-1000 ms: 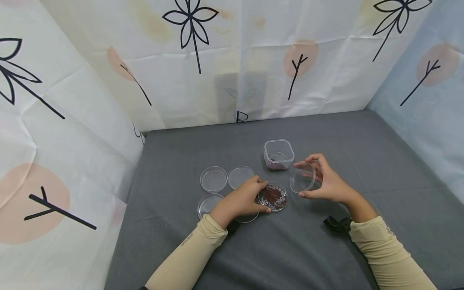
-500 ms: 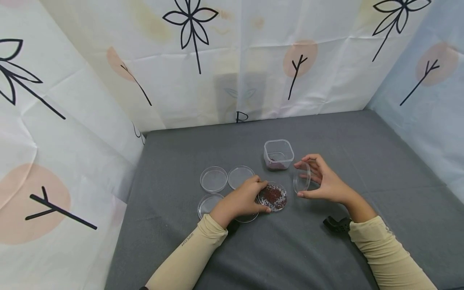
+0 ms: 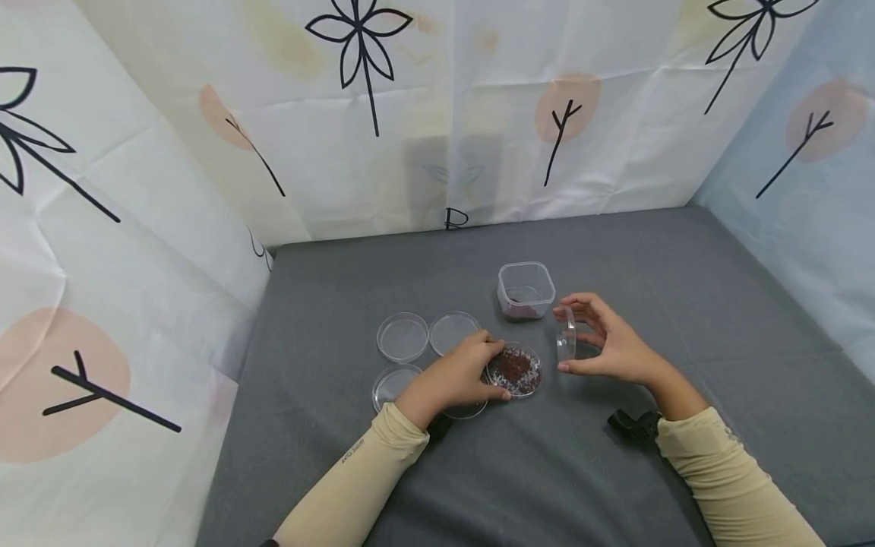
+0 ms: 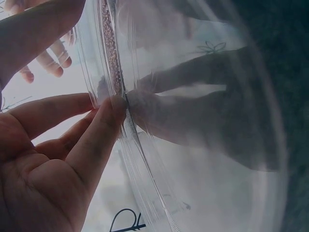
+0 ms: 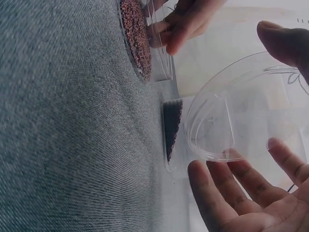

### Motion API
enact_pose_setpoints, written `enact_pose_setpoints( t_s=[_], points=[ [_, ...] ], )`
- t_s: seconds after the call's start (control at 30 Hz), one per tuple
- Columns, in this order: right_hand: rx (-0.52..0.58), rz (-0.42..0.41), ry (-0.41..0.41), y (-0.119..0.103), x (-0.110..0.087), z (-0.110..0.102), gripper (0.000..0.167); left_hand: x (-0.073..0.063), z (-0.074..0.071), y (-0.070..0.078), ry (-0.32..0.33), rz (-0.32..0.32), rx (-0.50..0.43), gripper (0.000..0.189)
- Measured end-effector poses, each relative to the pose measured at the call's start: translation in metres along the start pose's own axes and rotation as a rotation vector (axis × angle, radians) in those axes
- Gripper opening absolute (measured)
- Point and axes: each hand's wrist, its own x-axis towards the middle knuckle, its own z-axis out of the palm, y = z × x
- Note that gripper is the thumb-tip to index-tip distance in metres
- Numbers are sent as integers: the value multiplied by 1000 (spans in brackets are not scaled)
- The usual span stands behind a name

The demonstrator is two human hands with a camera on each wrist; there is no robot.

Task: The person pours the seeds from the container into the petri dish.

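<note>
My left hand (image 3: 456,376) grips the edge of a clear petri dish (image 3: 525,360) that holds reddish-brown granules mixed with white grains. In the left wrist view the thumb and fingers (image 4: 91,154) pinch this dish's rim. Off to its right, my right hand (image 3: 608,342) holds an empty clear petri dish lid (image 3: 566,334) on edge, raised above the table. The right wrist view shows that lid (image 5: 207,113) between the thumb and the fingertips (image 5: 199,171). Part of another dish lies hidden beneath my left hand.
A clear square tub (image 3: 525,292) with dark reddish granules at its bottom stands behind the filled dish. Several clear dishes (image 3: 402,338) lie to the left of it on the grey cloth (image 3: 342,281). Printed curtains (image 3: 478,114) rise behind and at both sides.
My right hand has turned the empty lid from facing the camera to nearly edge-on, shifting it slightly left. The left hand and the filled dish have stayed put.
</note>
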Motion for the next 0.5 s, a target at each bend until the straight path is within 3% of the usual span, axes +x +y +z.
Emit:
enact_pose_setpoints(
  t_s=[0.5],
  points=[
    [-46,4,-30,0,1,1,92,0,-1,1,2,9,-2,82]
  ],
)
